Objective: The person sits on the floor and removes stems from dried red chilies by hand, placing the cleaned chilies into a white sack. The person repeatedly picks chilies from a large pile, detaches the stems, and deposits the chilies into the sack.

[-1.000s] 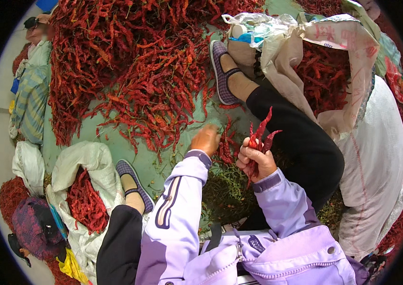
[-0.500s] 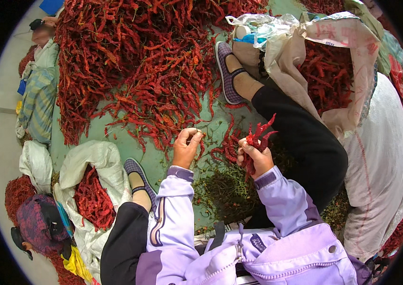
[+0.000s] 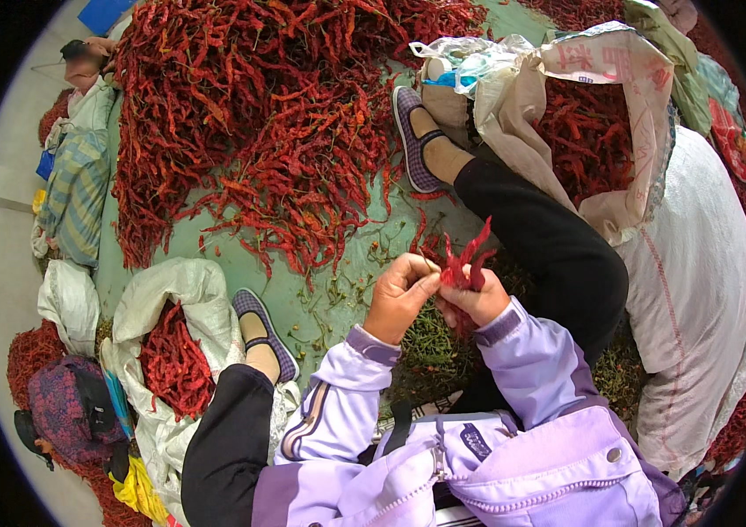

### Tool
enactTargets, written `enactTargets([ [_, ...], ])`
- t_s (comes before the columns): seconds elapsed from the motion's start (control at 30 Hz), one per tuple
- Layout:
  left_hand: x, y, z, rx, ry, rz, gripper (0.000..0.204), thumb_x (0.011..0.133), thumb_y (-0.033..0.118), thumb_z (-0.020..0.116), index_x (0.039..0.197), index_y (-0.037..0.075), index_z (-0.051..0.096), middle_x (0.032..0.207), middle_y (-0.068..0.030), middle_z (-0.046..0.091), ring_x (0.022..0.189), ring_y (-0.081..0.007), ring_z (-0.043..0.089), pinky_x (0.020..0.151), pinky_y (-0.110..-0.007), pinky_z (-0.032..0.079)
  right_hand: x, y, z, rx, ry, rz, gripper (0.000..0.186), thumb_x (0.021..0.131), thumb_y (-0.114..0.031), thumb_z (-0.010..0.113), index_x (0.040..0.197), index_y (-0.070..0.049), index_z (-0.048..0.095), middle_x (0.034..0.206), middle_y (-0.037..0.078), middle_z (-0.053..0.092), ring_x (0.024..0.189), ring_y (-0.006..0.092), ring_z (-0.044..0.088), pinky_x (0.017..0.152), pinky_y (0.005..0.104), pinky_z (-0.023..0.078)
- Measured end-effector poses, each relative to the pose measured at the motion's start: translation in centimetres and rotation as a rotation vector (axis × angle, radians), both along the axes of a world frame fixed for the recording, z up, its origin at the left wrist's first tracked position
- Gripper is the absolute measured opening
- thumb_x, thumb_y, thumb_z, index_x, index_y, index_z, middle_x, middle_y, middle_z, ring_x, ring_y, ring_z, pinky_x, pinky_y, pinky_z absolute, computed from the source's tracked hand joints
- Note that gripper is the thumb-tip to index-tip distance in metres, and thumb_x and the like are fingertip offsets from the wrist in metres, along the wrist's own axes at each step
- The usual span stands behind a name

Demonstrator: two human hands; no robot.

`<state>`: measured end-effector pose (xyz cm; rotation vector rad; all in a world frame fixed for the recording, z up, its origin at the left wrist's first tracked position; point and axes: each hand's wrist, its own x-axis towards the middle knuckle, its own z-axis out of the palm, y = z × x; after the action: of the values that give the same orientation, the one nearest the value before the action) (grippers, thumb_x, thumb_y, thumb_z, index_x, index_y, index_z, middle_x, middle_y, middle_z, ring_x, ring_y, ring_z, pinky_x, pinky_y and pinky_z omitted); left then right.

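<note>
My right hand [image 3: 484, 304] is closed around a small bunch of dried red chili peppers [image 3: 468, 260], whose tips stick up past the fingers. Against the bunch's left side, my left hand [image 3: 399, 300] has thumb and forefinger pinched together; what lies between them is too small to make out. Both hands are over a heap of green chili stems [image 3: 430, 347] on the floor between my legs. Ahead of them spreads a big pile of dried red chili peppers [image 3: 241, 149], loose at its near edge.
At left, an open white woven sack [image 3: 171, 277] holds red chilies. Another open sack [image 3: 606, 215] of chilies stands beyond my right leg, beside a full white sack [image 3: 698, 290]. A plastic bag [image 3: 478, 61] lies near my right shoe. A person [image 3: 74, 386] is at the left edge.
My left hand has moved right, from over the chilies' near edge to the bunch in my right hand. The right hand still holds the bunch, slightly lower.
</note>
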<state>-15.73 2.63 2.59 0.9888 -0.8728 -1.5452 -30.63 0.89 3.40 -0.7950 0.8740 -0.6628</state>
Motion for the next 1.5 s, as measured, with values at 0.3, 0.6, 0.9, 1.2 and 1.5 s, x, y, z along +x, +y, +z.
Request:
enactTargets([
  [0.3,1.6,-0.4,0.9,0.072,0.429,-0.161,0.008,0.078,0.003,0.053,0.085,0.002,0.049,0.075,-0.0061,0.054,0.067,-0.0128,0.051,0.064,-0.025,0.042,-3.2,-0.7,0.5,-0.094,-0.196,-0.238,0.013,0.073,-0.005,0.062,0.083,-0.004,0.054,0.058,0.003,0.052,0.044,0.0111,0.046,0.041,0.0244,0.039],
  [0.6,-0.6,-0.9,-9.3,-0.576,-1.605,-0.36,0.015,0.072,0.011,0.049,0.085,0.016,0.055,0.082,-0.0026,0.049,0.077,-0.0212,0.048,0.064,-0.035,0.039,-1.0,-2.0,-0.6,0.112,-0.416,-0.347,0.027,0.073,-0.003,0.056,0.099,-0.002,0.049,0.072,0.005,0.05,0.057,0.0135,0.046,0.055,0.0307,0.041],
  [0.9,1.4,-1.1,-10.8,-0.538,-1.57,-0.519,0.017,0.071,0.009,0.051,0.086,0.013,0.057,0.082,-0.0057,0.052,0.077,-0.0245,0.052,0.062,-0.037,0.043,-0.7,-2.0,-0.5,0.12,-0.331,-0.401,0.025,0.074,-0.004,0.055,0.097,-0.004,0.048,0.071,0.004,0.049,0.062,0.0136,0.047,0.059,0.0304,0.041],
  [1.2,2.6,-0.8,-9.1,-0.587,-1.658,-0.697,0.019,0.072,0.011,0.05,0.09,0.013,0.056,0.086,-0.0062,0.053,0.081,-0.0244,0.053,0.069,-0.038,0.041,-0.7,-2.2,-1.0,0.112,-0.33,-0.456,0.018,0.074,-0.005,0.056,0.091,-0.003,0.051,0.073,0.005,0.052,0.061,0.0141,0.049,0.057,0.0313,0.042],
  [1.5,6.2,-2.0,-4.5,0.028,-0.598,0.025,0.015,0.082,0.015,0.05,0.09,0.003,0.052,0.085,-0.0068,0.058,0.081,-0.0169,0.057,0.071,-0.029,0.046,-0.3,-2.2,-2.1,0.051,-0.269,-0.336,0.017,0.073,-0.003,0.055,0.089,-0.003,0.05,0.075,0.005,0.055,0.063,0.0149,0.052,0.058,0.0312,0.045],
])
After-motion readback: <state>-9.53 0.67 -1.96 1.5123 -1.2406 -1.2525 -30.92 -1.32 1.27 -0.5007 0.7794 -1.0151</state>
